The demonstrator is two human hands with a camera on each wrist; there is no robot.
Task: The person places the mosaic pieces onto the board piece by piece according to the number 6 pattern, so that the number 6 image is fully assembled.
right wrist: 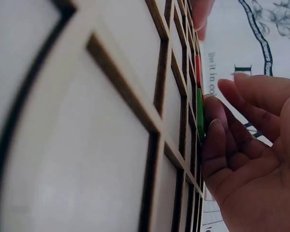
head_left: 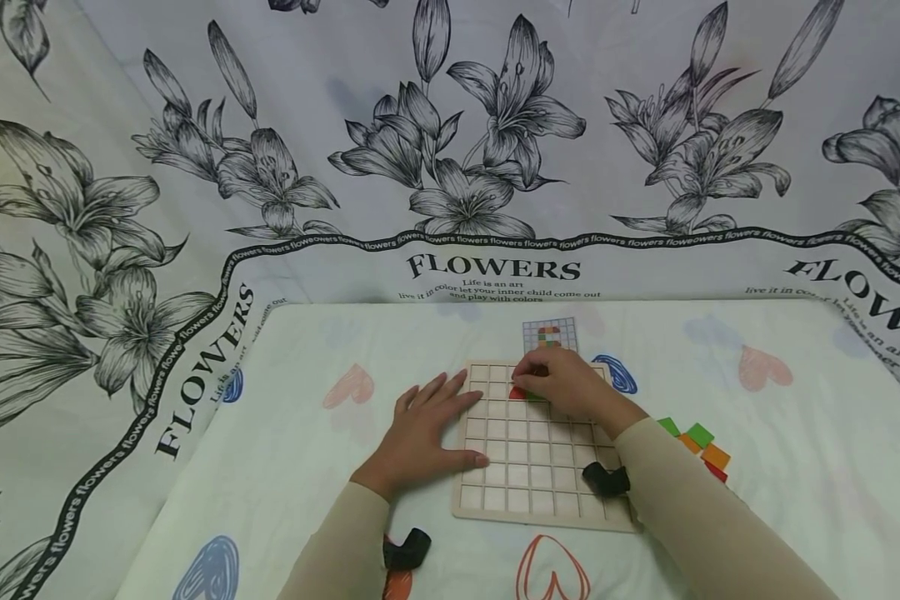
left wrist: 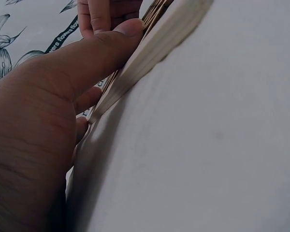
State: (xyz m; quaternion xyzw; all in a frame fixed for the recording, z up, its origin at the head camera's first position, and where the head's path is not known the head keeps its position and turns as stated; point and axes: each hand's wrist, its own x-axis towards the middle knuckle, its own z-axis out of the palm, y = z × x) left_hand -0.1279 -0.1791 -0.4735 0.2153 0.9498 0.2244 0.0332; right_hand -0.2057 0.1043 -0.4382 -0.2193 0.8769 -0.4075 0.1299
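Observation:
A pale wooden grid board (head_left: 497,475) lies on the cloth. My left hand (head_left: 423,429) rests on its left edge with the fingers spread and the thumb on the rim; the left wrist view shows the thumb (left wrist: 101,53) along the board's side. Near the board's far side, my right hand (head_left: 562,379) is curled over a red tile (head_left: 517,393) and a green tile (head_left: 534,397). In the right wrist view its thumb and finger meet at the green tile (right wrist: 200,116), beside the red tile (right wrist: 198,71). The fingertips partly hide what they touch.
Several loose green, orange and red tiles (head_left: 699,435) lie right of the board, near the right forearm. A small card with a coloured grid pattern (head_left: 536,329) lies beyond the board. Printed flower cloth (head_left: 487,150) hangs behind the table.

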